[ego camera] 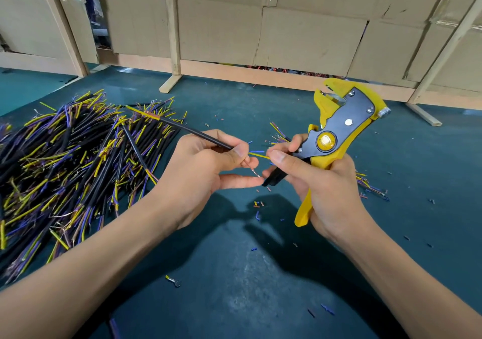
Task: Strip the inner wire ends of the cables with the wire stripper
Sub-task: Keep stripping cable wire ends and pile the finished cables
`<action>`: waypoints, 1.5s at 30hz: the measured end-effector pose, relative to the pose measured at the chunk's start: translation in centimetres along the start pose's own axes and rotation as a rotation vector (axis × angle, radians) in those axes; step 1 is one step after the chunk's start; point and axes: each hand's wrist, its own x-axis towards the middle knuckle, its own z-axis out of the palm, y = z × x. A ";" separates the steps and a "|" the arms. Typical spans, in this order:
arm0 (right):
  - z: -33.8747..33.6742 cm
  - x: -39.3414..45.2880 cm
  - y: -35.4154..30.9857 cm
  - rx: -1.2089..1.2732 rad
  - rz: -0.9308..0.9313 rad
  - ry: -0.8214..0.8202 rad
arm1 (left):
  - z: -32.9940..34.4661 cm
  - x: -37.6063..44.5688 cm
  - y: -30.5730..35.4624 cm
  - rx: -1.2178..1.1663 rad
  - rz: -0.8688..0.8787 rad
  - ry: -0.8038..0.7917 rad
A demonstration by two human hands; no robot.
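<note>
Right now my left hand [206, 166] is pinching a black cable [193, 130] — its yellow wire [258, 155] reaching into my right hand's [320, 185] fingertips — while that hand is gripping the wire stripper [336, 135], head upward.

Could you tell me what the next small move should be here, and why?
Probably swing the wire stripper round so its head meets the yellow wire. The right hand holds the tool with its head pointing up, away from the cable that the left hand pinches.
</note>
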 end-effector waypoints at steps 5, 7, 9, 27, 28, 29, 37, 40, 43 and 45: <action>0.0 0.0 -0.1 0.000 0.000 0.000 | 0.0 -0.1 -0.1 0.043 -0.023 0.003; 0.0 0.0 0.0 -0.014 0.002 -0.006 | 0.0 0.0 -0.1 0.055 -0.029 0.004; 0.0 0.0 0.0 -0.040 -0.004 -0.006 | 0.0 0.0 -0.2 0.069 -0.044 -0.009; 0.5 0.5 0.1 0.140 0.048 0.048 | 1.2 -0.4 -0.3 -0.128 -0.125 -0.014; 0.4 0.5 0.2 0.139 0.041 0.044 | 1.1 -0.4 -0.3 -0.125 -0.120 -0.012; 0.3 0.5 0.3 0.138 0.033 0.038 | 1.1 -0.3 -0.3 -0.119 -0.112 -0.010; -0.7 1.1 -0.1 0.192 0.110 0.049 | 0.3 0.3 -0.7 -0.043 -0.052 0.009; -1.7 1.9 -0.6 0.187 0.110 0.305 | 0.1 1.4 -0.3 0.119 -0.036 0.062; -3.2 2.8 -1.2 0.047 0.027 0.570 | 0.7 3.5 0.2 0.302 -0.089 0.038; -4.2 3.3 -1.6 -0.050 -0.045 0.706 | 2.0 5.3 0.4 0.395 -0.166 -0.042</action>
